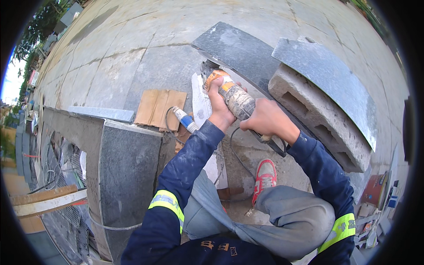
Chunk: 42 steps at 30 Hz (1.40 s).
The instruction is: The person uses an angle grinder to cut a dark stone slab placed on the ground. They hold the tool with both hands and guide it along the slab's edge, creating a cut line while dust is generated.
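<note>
A dusty angle grinder (239, 100) with an orange front end is held in both hands. My left hand (219, 106) wraps round its front part, near the orange head. My right hand (267, 118) is closed round the rear of its body, where a black cord hangs down. The grinder's head meets the near left edge of a dark grey stone slab (238, 48), which lies tilted; the disc is hard to make out. Just left of my left wrist lies a white and blue cylindrical tool (185, 119) with a cord.
A hollow concrete block (304, 110) props another grey slab (329, 75) at right. Flat cardboard (160, 109) and a white strip (201, 104) lie left of the grinder. A dark stone ledge (128, 168) borders a recess holding mesh (70, 176) and boards. Cords trail by my red shoe (266, 176).
</note>
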Tool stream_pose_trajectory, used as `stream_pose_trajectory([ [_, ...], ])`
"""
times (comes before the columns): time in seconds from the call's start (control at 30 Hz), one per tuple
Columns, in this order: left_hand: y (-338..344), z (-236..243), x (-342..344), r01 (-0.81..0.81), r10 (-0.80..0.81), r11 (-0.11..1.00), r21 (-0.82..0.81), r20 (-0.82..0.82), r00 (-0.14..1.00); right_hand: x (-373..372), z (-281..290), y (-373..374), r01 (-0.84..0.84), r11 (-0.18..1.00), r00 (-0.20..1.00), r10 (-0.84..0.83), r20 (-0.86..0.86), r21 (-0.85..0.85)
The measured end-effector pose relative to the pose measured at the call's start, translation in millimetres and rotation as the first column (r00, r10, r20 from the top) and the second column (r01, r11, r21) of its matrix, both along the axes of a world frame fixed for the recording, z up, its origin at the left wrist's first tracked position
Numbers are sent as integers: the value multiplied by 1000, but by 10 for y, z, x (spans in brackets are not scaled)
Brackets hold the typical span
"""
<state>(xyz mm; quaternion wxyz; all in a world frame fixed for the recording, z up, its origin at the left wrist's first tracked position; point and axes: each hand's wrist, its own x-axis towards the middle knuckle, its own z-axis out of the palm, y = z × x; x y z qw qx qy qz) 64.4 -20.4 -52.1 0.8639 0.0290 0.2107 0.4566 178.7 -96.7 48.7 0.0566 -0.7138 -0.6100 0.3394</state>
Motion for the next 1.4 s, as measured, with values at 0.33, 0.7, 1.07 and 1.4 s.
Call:
stream_pose_trajectory([
  [0.33,-215,116,3,2,-2,1000,25,4,1000,14,68,-193,-16,1000,999,15,39,13],
  [0.7,-475,139,64,-19,20,999,26,-37,999,41,186,-476,26,999,999,-27,30,34],
  [1.07,-562,165,103,-24,25,1000,13,-41,999,84,161,-546,18,998,1000,-18,11,59],
  [1.4,-259,95,35,-27,28,999,24,-41,999,51,62,-233,-5,1000,1000,5,-6,19],
])
